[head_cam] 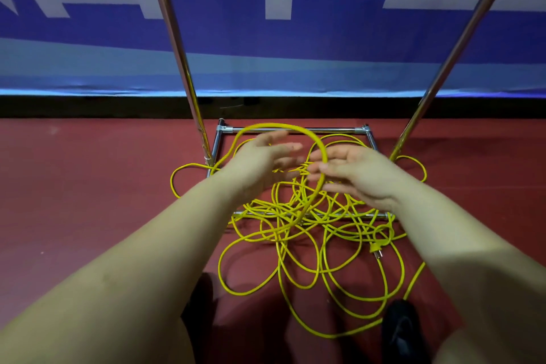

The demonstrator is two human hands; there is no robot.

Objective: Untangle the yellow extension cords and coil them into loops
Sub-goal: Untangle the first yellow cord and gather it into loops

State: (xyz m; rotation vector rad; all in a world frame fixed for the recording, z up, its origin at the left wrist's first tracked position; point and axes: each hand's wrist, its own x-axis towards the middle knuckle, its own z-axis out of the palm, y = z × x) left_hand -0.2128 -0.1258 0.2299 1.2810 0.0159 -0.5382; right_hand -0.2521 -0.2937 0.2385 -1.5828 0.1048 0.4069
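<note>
Red floor point(88, 186): cord loop point(320, 145) arcs between spread hands point(298, 165), tangle below.

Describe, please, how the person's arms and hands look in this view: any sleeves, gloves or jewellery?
Both forearms are bare up to the frame's bottom edge, with no sleeves showing. The left hand and right hand wear no gloves, and no rings, watch or bracelets are visible.

The extension cords point(298, 233) are bright yellow, the floor point(88, 174) dull red; the banner point(266, 38) shows white blocky shapes on deep blue, fading paler blue below; the frame point(291, 129) is shiny silver
</note>
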